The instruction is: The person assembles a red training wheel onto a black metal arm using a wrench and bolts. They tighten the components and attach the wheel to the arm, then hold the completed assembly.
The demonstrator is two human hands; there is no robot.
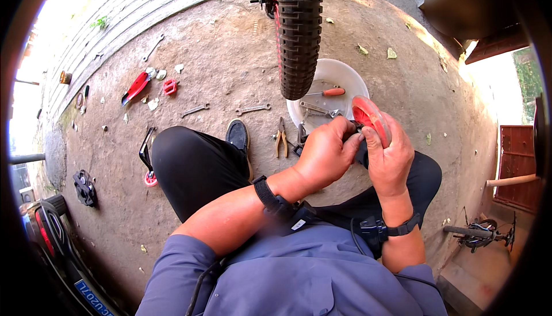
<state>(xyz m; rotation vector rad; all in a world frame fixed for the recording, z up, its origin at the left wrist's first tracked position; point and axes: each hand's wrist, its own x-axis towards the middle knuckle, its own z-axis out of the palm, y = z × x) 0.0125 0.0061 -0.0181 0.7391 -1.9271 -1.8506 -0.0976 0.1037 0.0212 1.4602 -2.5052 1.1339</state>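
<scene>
right grip (pixel 393 159)=holding red wheel (pixel 373 119) by its rim | left grip (pixel 325 149)=pinching beside its face, held part hidden | red wheel=hovering at basin (pixel 339 74) near-right edge | advising: bracing rim square, aligning fingertips, working over basin to catch drops

Pliers (pixel 278 144) left of hands (pixel 329 148), screwdriver (pixel 333 92) in basin (pixel 352 79)
</scene>
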